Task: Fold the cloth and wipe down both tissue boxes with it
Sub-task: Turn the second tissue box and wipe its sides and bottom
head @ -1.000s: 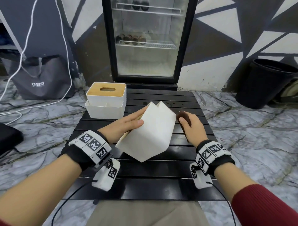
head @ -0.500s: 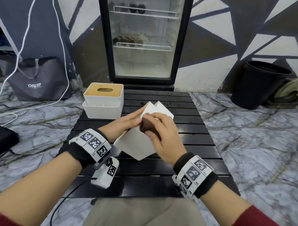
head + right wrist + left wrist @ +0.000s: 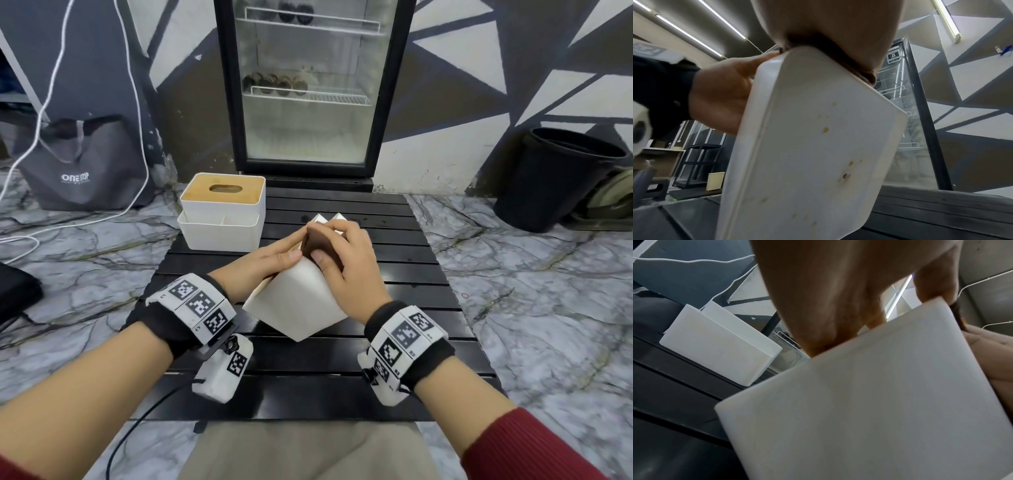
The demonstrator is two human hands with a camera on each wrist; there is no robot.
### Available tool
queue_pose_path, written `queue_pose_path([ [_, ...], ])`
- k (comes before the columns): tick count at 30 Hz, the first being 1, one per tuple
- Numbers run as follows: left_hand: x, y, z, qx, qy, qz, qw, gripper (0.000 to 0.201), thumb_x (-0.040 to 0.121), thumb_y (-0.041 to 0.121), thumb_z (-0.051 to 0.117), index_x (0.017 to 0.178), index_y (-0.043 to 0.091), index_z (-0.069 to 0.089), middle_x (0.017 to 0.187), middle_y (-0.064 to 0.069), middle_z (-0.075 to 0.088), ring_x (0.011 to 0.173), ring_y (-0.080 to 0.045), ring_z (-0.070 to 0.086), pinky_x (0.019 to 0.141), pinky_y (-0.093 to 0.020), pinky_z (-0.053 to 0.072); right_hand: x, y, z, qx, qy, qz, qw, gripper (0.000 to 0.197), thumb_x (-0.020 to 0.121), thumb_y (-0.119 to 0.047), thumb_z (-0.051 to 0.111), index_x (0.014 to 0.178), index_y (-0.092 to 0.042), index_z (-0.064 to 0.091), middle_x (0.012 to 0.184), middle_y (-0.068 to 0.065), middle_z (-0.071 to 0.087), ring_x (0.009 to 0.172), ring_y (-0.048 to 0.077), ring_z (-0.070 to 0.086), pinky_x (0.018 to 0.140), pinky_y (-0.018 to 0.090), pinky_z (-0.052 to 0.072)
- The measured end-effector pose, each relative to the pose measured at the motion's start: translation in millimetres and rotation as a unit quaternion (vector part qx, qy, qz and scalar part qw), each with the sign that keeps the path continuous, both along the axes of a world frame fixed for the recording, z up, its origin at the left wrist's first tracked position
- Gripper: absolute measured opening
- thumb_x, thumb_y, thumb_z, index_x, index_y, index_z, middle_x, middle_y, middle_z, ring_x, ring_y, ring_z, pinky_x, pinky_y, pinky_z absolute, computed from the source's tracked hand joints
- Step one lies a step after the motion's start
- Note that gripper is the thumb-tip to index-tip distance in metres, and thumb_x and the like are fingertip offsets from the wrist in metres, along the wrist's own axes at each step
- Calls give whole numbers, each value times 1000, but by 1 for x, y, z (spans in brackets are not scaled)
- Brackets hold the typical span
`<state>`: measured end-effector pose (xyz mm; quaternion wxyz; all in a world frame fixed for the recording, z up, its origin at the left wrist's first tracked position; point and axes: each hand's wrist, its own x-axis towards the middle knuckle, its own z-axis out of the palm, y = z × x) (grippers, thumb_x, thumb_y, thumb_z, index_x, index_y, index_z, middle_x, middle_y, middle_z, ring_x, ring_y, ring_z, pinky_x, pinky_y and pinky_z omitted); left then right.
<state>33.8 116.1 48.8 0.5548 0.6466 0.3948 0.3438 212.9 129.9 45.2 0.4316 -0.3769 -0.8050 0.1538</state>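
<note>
A plain white tissue box [image 3: 298,301] stands tilted on one corner on the black slatted table [image 3: 428,301]. My left hand [image 3: 270,263] grips its left side, thumb on the upper edge. My right hand [image 3: 339,253] holds a folded brown cloth [image 3: 317,241] and presses it against the box's upper face near the top. The right wrist view shows the cloth [image 3: 849,53] squeezed between palm and box [image 3: 807,146], whose underside has small yellowish spots. The box [image 3: 869,402] fills the left wrist view. A second white tissue box with a wooden lid [image 3: 222,205] sits at the table's back left.
A glass-door fridge [image 3: 308,85] stands behind the table. To the right on the marble floor is a black bin [image 3: 555,178]. On the left are a grey bag [image 3: 78,164], a white cable [image 3: 137,102] and a black object [image 3: 17,294].
My right hand lifted the cloth from the table right of the box and brought it onto the box's upper face. The left hand kept the box tilted in place.
</note>
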Motion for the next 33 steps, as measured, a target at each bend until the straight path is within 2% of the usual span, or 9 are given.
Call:
queue_pose_path([
  [3, 1, 1, 1, -7, -13, -3, 1000, 61, 89, 34, 43, 147, 34, 24, 147, 10, 41, 131, -10, 43, 109, -32, 33, -1, 12, 3, -13, 6, -14, 1000, 39, 85, -23, 50, 124, -19, 56, 119, 4, 51, 107, 21, 43, 97, 43, 36],
  [8, 0, 0, 0, -8, -32, -10, 999, 62, 90, 30, 41, 148, 33, 21, 146, 10, 42, 132, -12, 43, 106, -30, 37, -2, 27, 3, -34, -6, -34, 999, 36, 90, -20, 52, 125, -26, 53, 121, 0, 47, 111, 19, 39, 98, 43, 33],
  [11, -2, 0, 0, -12, -42, -9, 999, 61, 89, 28, 40, 147, 33, 22, 144, 13, 44, 130, -10, 45, 100, -22, 42, -4, 35, 4, -44, -11, -44, 998, 36, 91, -21, 51, 126, -26, 52, 121, 0, 47, 113, 20, 38, 99, 43, 32],
  [15, -4, 0, 1, -6, -33, -13, 999, 63, 89, 29, 40, 148, 34, 19, 147, 11, 41, 132, -11, 43, 105, -27, 38, 0, 46, 2, -60, -12, -67, 996, 36, 91, -24, 51, 127, -27, 51, 121, -1, 47, 114, 20, 37, 98, 41, 31],
  [20, -3, -1, 2, -17, -30, -10, 999, 62, 89, 31, 42, 147, 38, 22, 142, 15, 46, 127, -9, 48, 92, -18, 45, 9, 57, -2, -76, -8, -86, 993, 35, 93, -24, 48, 128, -27, 50, 123, 0, 46, 116, 20, 36, 97, 36, 28],
  [24, -2, -1, 1, -24, -41, -4, 999, 63, 88, 30, 43, 147, 37, 22, 144, 13, 45, 129, -12, 46, 99, -23, 43, 14, 63, -3, -95, -24, -101, 990, 34, 94, -27, 45, 128, -26, 49, 121, 1, 48, 114, 21, 36, 96, 40, 31],
  [28, -2, -1, 1, -32, -49, 7, 998, 63, 87, 27, 43, 147, 35, 24, 142, 15, 46, 128, -12, 47, 97, -22, 45, 19, 67, -2, -121, -42, -115, 985, 34, 95, -28, 42, 127, -24, 49, 122, 4, 50, 115, 24, 36, 98, 44, 32],
  [33, 0, -4, 1, -36, -53, 21, 998, 62, 87, 29, 45, 145, 37, 28, 139, 13, 50, 124, -14, 51, 95, -25, 47, 29, 67, -7, -147, -24, -117, 982, 34, 96, -26, 41, 128, -21, 49, 123, 7, 51, 115, 25, 37, 95, 39, 32],
])
